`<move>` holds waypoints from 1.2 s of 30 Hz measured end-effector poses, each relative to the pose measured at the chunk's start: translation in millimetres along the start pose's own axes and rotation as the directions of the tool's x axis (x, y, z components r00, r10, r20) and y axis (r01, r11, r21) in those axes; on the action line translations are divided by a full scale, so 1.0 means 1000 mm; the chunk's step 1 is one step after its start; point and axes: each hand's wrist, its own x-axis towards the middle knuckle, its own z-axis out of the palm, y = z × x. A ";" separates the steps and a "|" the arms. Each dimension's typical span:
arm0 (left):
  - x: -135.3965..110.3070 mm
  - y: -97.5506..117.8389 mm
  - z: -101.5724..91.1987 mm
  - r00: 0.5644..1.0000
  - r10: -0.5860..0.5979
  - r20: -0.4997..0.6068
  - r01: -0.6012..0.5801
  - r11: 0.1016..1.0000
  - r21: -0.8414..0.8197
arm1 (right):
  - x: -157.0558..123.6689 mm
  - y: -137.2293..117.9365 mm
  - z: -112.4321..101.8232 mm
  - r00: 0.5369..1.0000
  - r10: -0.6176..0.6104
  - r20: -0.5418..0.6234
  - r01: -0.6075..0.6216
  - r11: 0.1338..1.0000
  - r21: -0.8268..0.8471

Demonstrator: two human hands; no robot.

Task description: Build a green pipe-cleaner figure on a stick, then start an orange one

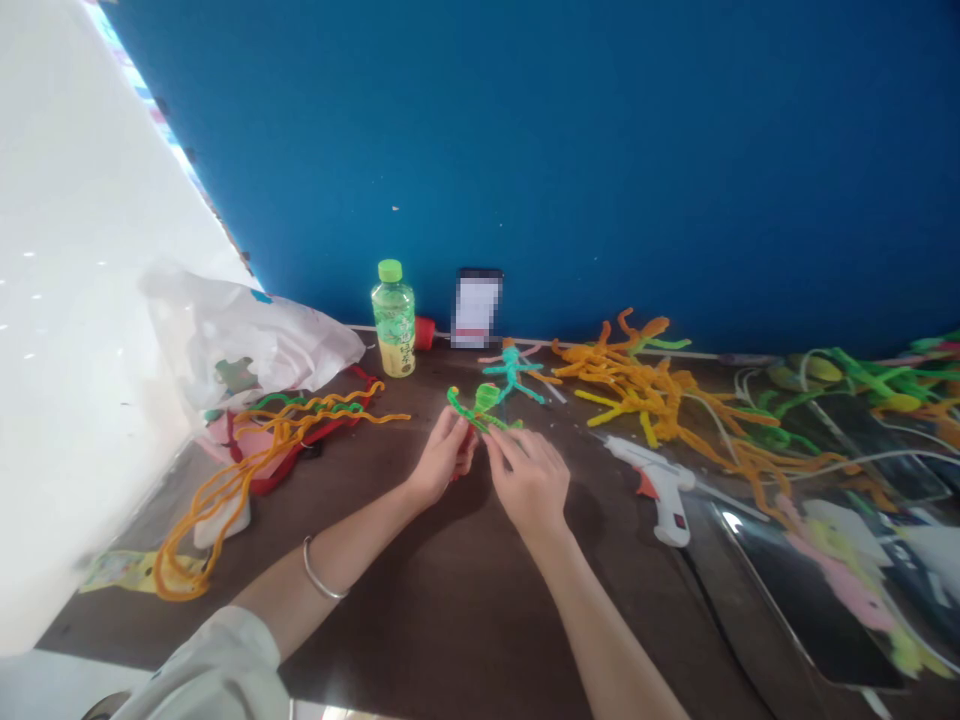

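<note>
Two bare hands work together near the middle of a dark brown table (457, 610), holding up a small green pipe-cleaner figure (480, 408) just above the table, its fuzzy limbs twisted and bent. The left hand (442, 455) is curled closed around the figure's lower part, and a thin silver bangle (319, 567) circles that wrist. The right hand (529, 480) is partly closed, its fingertips (499, 445) pinching the figure from the near side. A white sleeve (210, 670) covers the left arm near the bottom edge.

Just beyond the hands lies a second, teal pipe-cleaner figure (512, 372), with orange and pink strands beside it. Farther back against a blue wall (600, 150) stand one plastic bottle (393, 318) with a green cap and one upright phone (478, 308), its screen blurred.

To the left, a crumpled white plastic bag (247, 345) sits by loose, wavy orange pipe cleaners (247, 470) and a red strap (300, 440). To the right are a tangled heap of orange pipe cleaners (637, 385) and one white hot glue gun (652, 485) lying on its side. A mass of green pipe cleaners (862, 375) lies at the far right, and a glossy plastic sheet (817, 590) covers the near right.
</note>
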 end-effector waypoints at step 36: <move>-0.002 -0.002 0.001 0.929 -0.350 0.122 0.356 0.750 -0.558 | -0.008 -0.020 0.010 0.928 0.362 -0.090 -0.305 0.876 0.374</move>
